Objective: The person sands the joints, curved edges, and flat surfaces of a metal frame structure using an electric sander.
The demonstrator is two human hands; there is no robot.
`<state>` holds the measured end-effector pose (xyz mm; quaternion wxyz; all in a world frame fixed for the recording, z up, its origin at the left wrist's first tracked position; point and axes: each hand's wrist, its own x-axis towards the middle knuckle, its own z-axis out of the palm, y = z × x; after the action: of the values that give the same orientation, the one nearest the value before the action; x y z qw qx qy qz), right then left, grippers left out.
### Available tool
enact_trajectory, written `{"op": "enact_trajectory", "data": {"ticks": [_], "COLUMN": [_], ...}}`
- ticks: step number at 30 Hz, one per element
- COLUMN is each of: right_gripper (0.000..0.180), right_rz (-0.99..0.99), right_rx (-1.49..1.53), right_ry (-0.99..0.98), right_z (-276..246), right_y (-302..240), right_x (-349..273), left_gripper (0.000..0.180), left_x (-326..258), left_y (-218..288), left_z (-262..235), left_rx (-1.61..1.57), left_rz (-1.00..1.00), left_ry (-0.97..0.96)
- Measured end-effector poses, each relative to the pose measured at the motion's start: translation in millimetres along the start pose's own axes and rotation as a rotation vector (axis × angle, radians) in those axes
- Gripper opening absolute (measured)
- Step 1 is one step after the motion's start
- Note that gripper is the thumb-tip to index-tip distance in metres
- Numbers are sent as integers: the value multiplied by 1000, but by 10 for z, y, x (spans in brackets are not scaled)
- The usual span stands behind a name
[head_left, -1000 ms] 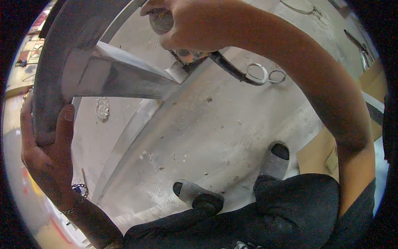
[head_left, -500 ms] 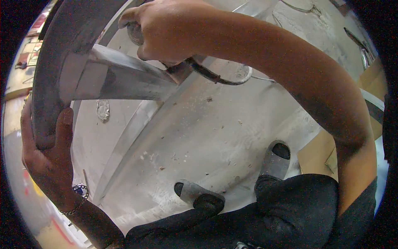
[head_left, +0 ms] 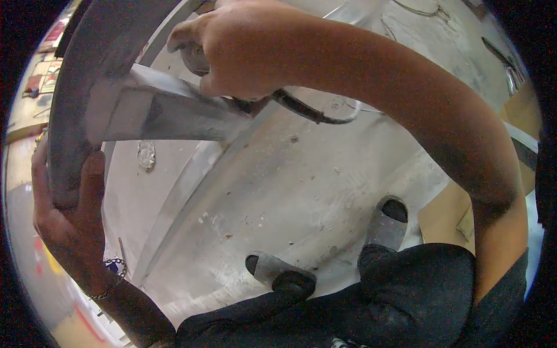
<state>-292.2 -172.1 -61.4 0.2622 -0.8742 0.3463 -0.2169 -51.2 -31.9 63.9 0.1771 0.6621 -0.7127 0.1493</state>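
Observation:
My left hand [head_left: 69, 223] is wrapped round the lower end of a long curved grey panel [head_left: 78, 122], its thumb on the near side and fingers on the far side. A tapering grey arm [head_left: 180, 116] with lighter, patchy areas runs rightward from the panel. Above that arm, my right hand [head_left: 238, 49] is closed round a rounded grey tool [head_left: 194, 58]; most of it is hidden by the hand, so its kind does not show. A dark cord or hose [head_left: 299, 107], whitish at its end, curves out below my right wrist.
A long pale curved strip [head_left: 180, 200] lies across the dusty, speckled floor [head_left: 290, 203]. My feet in grey open-toed footwear [head_left: 386, 223] stand below. Cardboard [head_left: 444, 214] lies at the right, and a dark long item [head_left: 498, 53] at the far right.
My right hand has shifted slightly right and down with the tool, and the cord has moved with it. My left hand keeps its hold on the panel; the whole view has shifted slightly.

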Motion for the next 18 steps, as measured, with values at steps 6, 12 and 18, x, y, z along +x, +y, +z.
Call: {"op": "enact_trajectory", "data": {"ticks": [6,12,18], "right_gripper": [73,71,63], "right_rz": [-32,163,176], "right_rx": [218,-267,-179], "right_ry": [261,-10,-18], "right_z": [92,-136,-308], "right_y": [-67,-328,-289], "right_x": [-362,-80,-53], "left_gripper": [60,60,61], "left_x": [7,20,52], "left_y": [6,-10,38], "left_z": [-14,-38,-38], "left_rx": [-7,46,20], "left_rz": [-44,-29,-55], "left_ry": [-11,12,3]}}
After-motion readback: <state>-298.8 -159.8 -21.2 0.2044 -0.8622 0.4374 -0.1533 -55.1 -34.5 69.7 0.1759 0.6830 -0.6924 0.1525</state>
